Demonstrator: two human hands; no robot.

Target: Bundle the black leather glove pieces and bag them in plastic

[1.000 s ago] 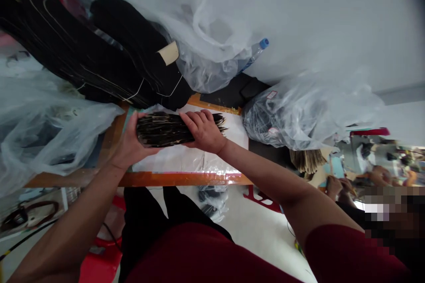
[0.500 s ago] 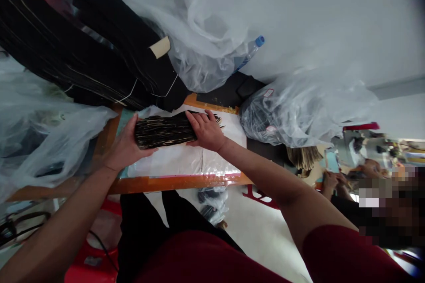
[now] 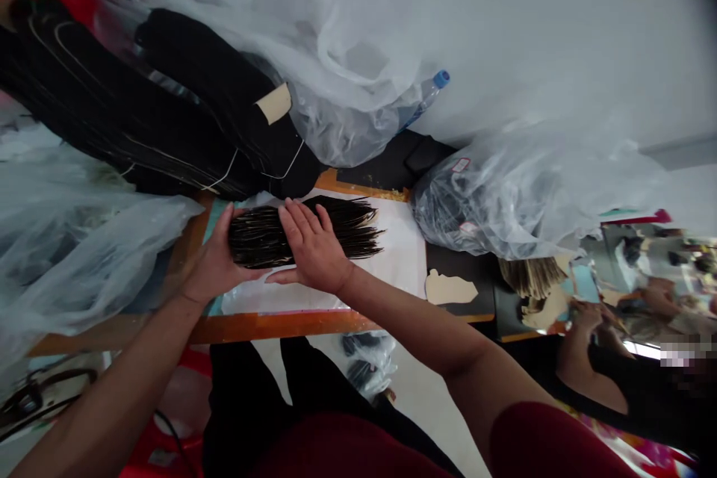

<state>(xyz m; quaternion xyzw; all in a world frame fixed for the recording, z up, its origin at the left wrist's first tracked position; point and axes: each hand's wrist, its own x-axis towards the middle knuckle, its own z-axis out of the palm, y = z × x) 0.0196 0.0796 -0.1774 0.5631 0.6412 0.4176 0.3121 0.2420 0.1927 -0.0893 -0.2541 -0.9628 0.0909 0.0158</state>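
Observation:
A thick bundle of thin black strips with pale edges (image 3: 296,233) lies on a white sheet (image 3: 400,261), its right end fanned out. My left hand (image 3: 216,261) cups the bundle's left end. My right hand (image 3: 311,250) lies flat across the middle of the bundle, fingers spread, with the thumb stretched out along its near side. The palm hides part of the strips.
The orange-edged table (image 3: 280,327) is crowded by stacks of black cut material (image 3: 196,104), plastic bags (image 3: 520,209), and a water bottle (image 3: 429,98). A tan cut piece (image 3: 449,288) lies nearby. A co-worker's hand (image 3: 585,321) works at the right. My legs are below.
My right hand has slid left along the bundle and flattened, fingers spread. The strips at the right end now fan wider. A tan cut piece has come into view at the right.

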